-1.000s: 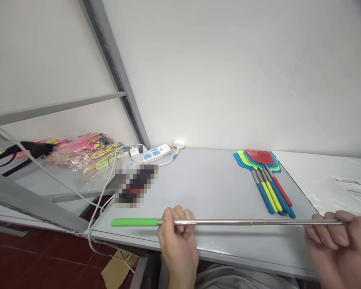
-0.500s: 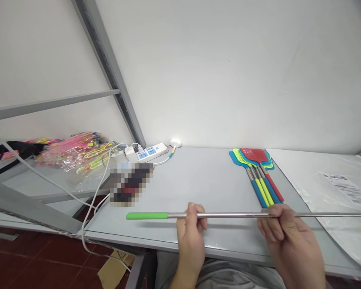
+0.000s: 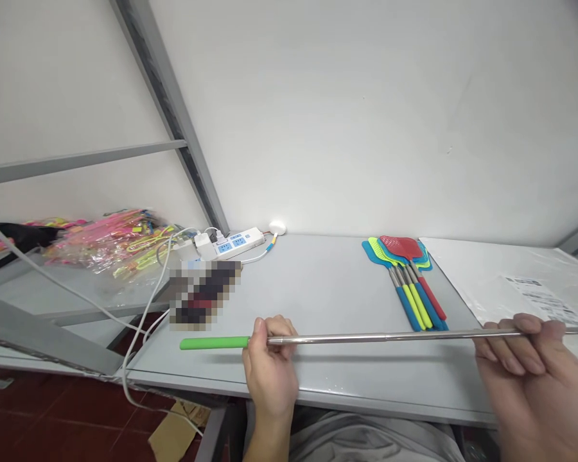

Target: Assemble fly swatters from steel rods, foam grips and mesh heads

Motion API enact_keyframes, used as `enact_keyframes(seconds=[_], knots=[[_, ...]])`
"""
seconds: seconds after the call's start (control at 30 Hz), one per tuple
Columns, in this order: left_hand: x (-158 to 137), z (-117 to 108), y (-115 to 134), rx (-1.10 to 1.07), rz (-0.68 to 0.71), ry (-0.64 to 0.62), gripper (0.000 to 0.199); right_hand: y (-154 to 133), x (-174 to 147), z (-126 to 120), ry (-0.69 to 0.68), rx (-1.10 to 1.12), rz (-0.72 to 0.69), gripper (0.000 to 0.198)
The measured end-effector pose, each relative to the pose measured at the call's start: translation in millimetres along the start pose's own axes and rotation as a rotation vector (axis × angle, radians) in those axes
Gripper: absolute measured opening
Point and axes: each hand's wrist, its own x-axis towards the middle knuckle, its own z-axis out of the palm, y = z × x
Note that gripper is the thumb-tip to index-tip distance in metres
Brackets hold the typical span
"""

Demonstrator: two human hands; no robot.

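My left hand (image 3: pixel 272 375) is closed around the steel shaft of a telescopic fly swatter (image 3: pixel 341 339), just right of its green grip. Farther right, my right hand (image 3: pixel 534 369) pinches the thinner part of the same shaft. The swatter lies level across the front of the table, drawn out long, and its far end is beyond the right edge of view. Behind it, several shorter fly swatters (image 3: pixel 399 247) rest in a fanned pile, with red, yellow-green and blue heads and handles.
A white plastic bag (image 3: pixel 467 273) with a printed label covers the table's right side. Back left are a power strip (image 3: pixel 241 240), loose white cables and a blurred-out object (image 3: pixel 205 298). Bagged colourful items (image 3: pixel 110 240) lie beyond the metal frame (image 3: pixel 173 109). Cardboard (image 3: pixel 173 436) is on the floor.
My right hand has moved right along the shaft, and my left hand has moved left to the grip. The hands are farther apart, and more shaft shows between them.
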Motion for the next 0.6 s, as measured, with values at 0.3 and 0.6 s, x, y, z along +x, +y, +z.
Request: enact_keyframes(seconds=[0.3, 0.6], knots=[[7, 0, -2, 0.07, -0.04, 0.212, 0.043, -9, 17, 0, 0.006, -0.088, -0.206, 0.014], [22, -2, 5, -0.251, -0.126, 0.038, 0.034, -12, 31, -7, 0.089, -0.079, -0.215, 0.028]])
